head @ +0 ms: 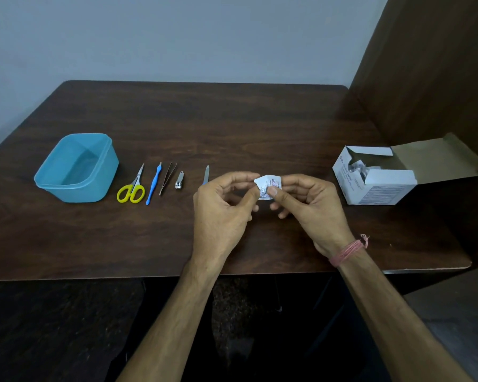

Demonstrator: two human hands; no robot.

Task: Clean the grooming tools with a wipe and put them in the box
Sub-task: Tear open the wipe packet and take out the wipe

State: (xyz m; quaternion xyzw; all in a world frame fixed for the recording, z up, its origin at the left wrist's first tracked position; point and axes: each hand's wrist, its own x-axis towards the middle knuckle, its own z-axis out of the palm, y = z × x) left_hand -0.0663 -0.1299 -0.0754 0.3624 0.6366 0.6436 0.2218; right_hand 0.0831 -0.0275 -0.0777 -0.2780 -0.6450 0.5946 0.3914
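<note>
Both hands meet above the table (232,119) mid-front, each pinching 1 small white wipe packet (268,186) btwn thumb & fingers: left hand (221,213) on its left edge, right hand (309,208) on its right edge.

Row of 5 tools lies on the table left of the hands: yellow scissors (131,190), blue stick tool (153,184), tweezers (167,178), nail clipper (179,181), nail file (206,175), partly behind left fingers. Blue plastic box (76,168) sits at far left, lid off, w/ nothing visible inside. Open cardboard wipe carton (381,180) at right. Pink thread (348,250) on right wrist.
</note>
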